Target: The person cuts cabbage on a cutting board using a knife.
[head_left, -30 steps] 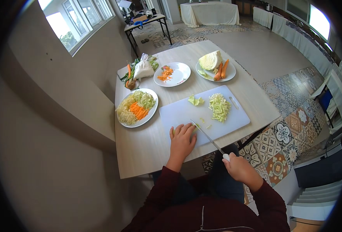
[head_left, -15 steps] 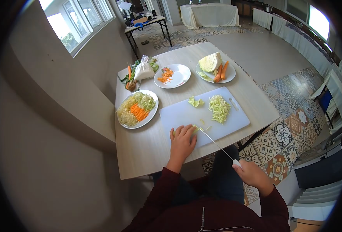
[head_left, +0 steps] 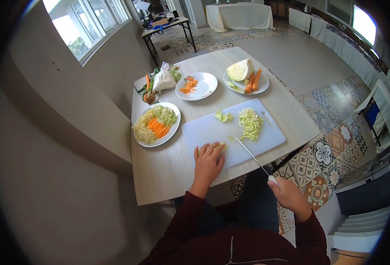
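Note:
My right hand (head_left: pixel 287 194) is wrapped round the white handle of a knife (head_left: pixel 253 157). Its blade slants up and left over the white cutting board (head_left: pixel 203 132), with the tip near a few loose cabbage shreds (head_left: pixel 231 138). At the board's near left part, my left hand (head_left: pixel 210 160) presses its curled fingers on a piece of cabbage (head_left: pixel 222 145), mostly hidden beneath them. A pile of shredded cabbage (head_left: pixel 250 124) lies on the right of the board. Some loose cabbage leaf (head_left: pixel 223 116) sits near the board's far edge.
A plate (head_left: pixel 176 128) of shredded vegetables stands left of the board. Behind are a plate (head_left: pixel 207 90) with carrot bits and a plate (head_left: pixel 261 91) with cabbage and whole carrots. A bag of white contents (head_left: pixel 164 81) lies among vegetables near the wall.
My right hand has moved the knife rightward, away from my left fingers and towards the shredded pile. Some loose shreds beside the blade have shifted. My left hand stays in place.

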A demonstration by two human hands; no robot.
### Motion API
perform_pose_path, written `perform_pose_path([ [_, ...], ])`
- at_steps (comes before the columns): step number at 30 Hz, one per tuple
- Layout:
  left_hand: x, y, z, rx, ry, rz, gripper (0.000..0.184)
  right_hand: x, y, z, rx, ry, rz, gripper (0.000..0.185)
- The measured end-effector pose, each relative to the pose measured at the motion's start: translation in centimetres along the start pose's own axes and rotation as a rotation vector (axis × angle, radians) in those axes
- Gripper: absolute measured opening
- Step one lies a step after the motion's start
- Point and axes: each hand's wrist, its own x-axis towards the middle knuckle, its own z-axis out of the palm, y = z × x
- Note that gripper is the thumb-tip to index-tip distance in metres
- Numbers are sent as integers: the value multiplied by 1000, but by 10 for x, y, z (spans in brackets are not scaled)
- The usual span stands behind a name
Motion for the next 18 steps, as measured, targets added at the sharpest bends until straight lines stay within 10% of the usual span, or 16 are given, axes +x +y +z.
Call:
perform_pose_path([
  [18, 2, 2, -2, 4, -6, -4, 36, 5, -16, 30, 18, -54, -16, 39],
])
